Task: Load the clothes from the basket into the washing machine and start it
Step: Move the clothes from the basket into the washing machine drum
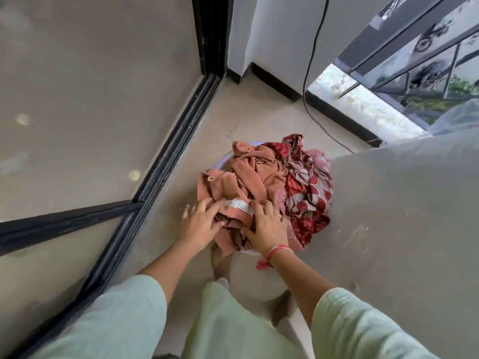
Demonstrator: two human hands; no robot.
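Head view looks down on a pale round basket (220,161) standing on the floor (259,112), heaped so full of clothes that only slivers of its rim show. Rust-orange cloth (248,174) fills the left half of the basket; a red-and-pink patterned cloth (308,193) fills the right half and spills over the rim. Both hands are at the near edge of the basket — the left hand (199,221) lies on the orange cloth with fingers spread, and the right hand (267,226) presses down beside it, its fingers curled into the folds. Whether either hand has truly gripped the cloth, I cannot tell. A white label strip (238,206) shows between the hands. Just right of the basket rises a grey flat-sided surface (401,216) — and beyond the basket a black cable (308,73) hangs down a white wall.
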